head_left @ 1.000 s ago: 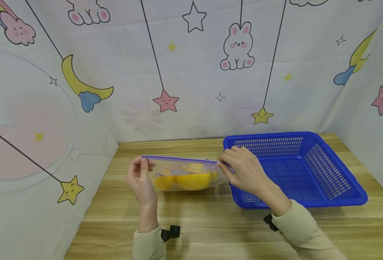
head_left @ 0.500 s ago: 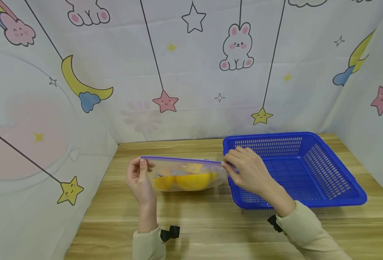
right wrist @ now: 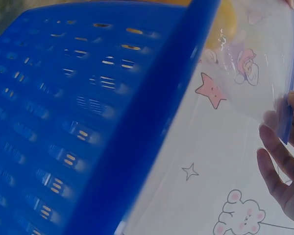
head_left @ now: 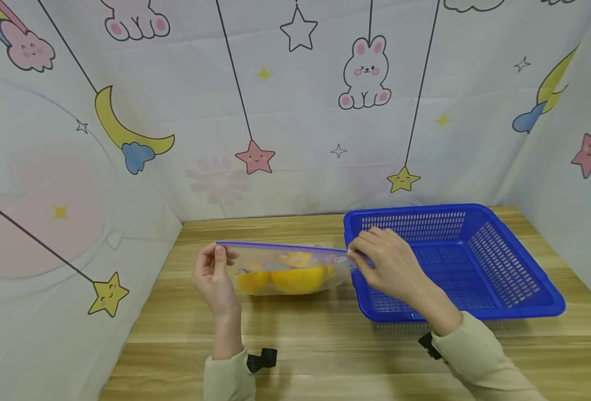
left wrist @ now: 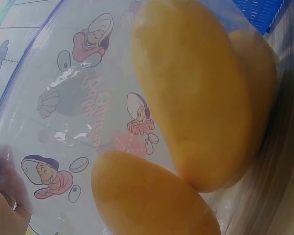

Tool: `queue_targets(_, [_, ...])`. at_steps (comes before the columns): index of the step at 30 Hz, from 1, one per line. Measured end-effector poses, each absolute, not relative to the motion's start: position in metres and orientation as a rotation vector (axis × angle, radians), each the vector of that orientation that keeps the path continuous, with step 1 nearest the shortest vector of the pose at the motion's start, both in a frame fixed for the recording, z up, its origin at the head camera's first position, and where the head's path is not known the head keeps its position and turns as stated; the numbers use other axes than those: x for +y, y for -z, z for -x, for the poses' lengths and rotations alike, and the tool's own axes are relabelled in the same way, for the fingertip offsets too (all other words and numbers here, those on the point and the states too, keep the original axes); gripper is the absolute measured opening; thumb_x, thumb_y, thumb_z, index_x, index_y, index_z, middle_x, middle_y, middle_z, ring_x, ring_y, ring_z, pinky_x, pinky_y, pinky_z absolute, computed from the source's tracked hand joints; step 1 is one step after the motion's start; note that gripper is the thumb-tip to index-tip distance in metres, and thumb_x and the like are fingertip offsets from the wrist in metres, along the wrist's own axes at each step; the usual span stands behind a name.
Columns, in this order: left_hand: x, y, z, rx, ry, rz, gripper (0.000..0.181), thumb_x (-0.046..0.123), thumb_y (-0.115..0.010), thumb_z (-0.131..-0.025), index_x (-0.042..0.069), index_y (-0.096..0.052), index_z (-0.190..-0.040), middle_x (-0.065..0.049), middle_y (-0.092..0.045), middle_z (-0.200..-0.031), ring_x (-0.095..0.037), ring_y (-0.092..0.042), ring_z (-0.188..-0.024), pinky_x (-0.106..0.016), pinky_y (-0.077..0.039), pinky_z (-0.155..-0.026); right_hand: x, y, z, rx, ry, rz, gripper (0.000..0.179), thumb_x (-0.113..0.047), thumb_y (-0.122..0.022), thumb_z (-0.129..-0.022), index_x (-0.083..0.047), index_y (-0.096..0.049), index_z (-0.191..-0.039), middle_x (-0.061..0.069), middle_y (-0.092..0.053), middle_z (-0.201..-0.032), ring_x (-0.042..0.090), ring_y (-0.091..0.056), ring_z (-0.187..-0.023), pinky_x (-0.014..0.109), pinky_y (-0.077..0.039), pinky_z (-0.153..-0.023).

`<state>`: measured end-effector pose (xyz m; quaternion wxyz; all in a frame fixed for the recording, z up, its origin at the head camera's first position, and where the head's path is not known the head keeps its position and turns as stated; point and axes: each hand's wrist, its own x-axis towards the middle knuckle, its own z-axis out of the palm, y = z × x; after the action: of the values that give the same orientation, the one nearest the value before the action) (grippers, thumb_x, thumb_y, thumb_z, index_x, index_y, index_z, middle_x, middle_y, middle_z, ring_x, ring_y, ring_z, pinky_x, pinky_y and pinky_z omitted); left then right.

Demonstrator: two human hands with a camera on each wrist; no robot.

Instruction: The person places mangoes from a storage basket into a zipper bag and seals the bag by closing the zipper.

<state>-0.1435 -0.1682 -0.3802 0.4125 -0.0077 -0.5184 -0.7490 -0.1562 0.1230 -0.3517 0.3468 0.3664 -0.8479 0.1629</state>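
A clear zip bag (head_left: pixel 247 257) with a purple-blue zip strip and cartoon prints lies on its side, its top edge raised toward me. Several yellow mangoes (left wrist: pixel 193 93) show through the plastic. At the strip's left end, my left hand (head_left: pixel 216 275) pinches the bag between thumb and fingers. My right hand (head_left: pixel 390 267) pinches the strip at its right end, beside the blue basket's near-left rim. The right wrist view shows the zip strip (right wrist: pixel 290 98) running down into the fingers (right wrist: pixel 273 147) there, two of them extended.
A blue plastic basket (head_left: pixel 445 273) with slotted walls stands to the right, its left side under my right hand. The wooden table (head_left: pixel 325 356) extends in front of me. A white cloth (head_left: pixel 305 122) with cartoon prints hangs behind and at both sides.
My right hand has slid a little to the right along the zip strip, exposing more of it. The left hand has hardly moved, and the mangoes stay in place.
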Motion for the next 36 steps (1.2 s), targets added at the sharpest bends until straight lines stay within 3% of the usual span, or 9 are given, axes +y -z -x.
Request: queue_targets(36, [-0.171,0.382,0.144,-1.271,1.898,0.027,0.014,0.011,-0.059,-0.095,0.001,-0.063,-0.085,0.002,-0.065,-0.069,-0.011,-0.061,-0.063,-0.020,-0.045,-0.061,0.140,0.354,0.154,-2.194,-0.404,-0.924,0.006,-0.014,-0.073,-0.082,-0.014,-0.068,-0.084,-0.001,-0.067,-0.081,0.014,-0.053,-0.071,0.031,-0.041,-0.060])
